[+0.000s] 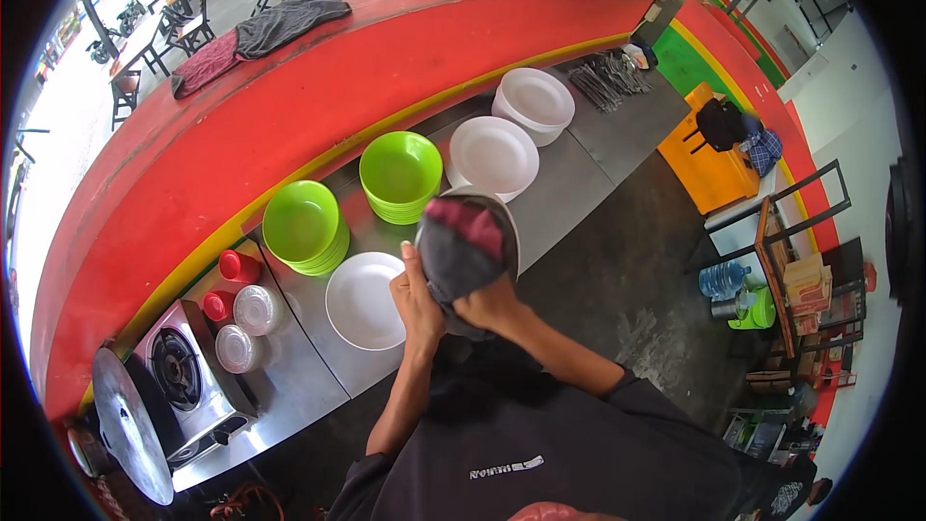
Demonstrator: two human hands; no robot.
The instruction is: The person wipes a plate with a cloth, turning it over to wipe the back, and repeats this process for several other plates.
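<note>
In front of my chest I hold a pale round dish [515,237], mostly hidden behind a grey and maroon cloth [463,256]. My left hand [417,304] is closed at its left edge, thumb pointing up along the rim. With its fingers curled, my right hand [490,307] grips the cloth against the dish. A white bowl [362,301] rests on the steel counter just left of my left hand. Beyond it stand two stacks of green bowls [400,169] [304,222]. Two stacks of white plates [494,152] [536,99] sit farther right.
A gas stove [178,371] stands at the counter's left end, near red containers [239,266] and clear lidded tubs [258,310]. Cutlery [608,77] lies at the far right end. Behind rises a red ledge [386,58] with cloths on top. Shelving [781,270] stands right.
</note>
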